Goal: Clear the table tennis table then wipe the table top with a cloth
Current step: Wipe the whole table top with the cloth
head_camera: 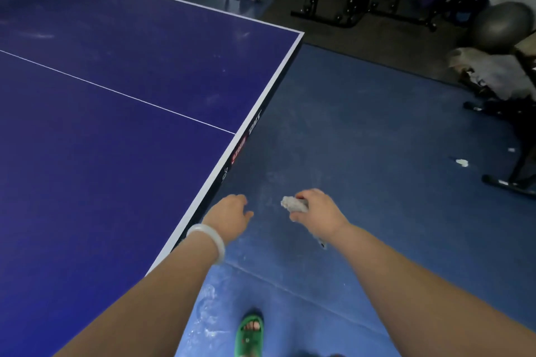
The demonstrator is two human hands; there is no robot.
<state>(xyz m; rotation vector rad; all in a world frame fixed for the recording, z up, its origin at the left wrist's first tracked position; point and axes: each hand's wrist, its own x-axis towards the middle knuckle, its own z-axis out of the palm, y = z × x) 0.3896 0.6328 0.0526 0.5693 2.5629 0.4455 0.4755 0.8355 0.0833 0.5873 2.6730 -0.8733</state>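
The right hand (317, 211) clenches a grey cloth (293, 203), fingers and thumb curled round it, knuckles up, out over the blue floor (362, 153). The cloth is wadded into a short, thick roll, pale grey with a rough, nubby surface. Its long axis runs roughly crosswise, and the free blunt end sticks out of the fist toward the left hand (229, 214) and the table edge beyond it. A thin grey scrap shows under the right wrist; whether it is the cloth's other end cannot be told. The left hand holds nothing, its fingers loosely bent and pointing forward and down, thumb out toward the cloth. It hangs just beside the white-trimmed end edge of the table (116, 153), apart from the cloth. A pale bangle (208, 240) circles the left wrist. The table top is dark blue with a thin white centre line and faint dusty smears. Below the hands a green sandal (251, 333) stands on the floor. Far beyond the right hand sits a grey exercise ball (504, 24).
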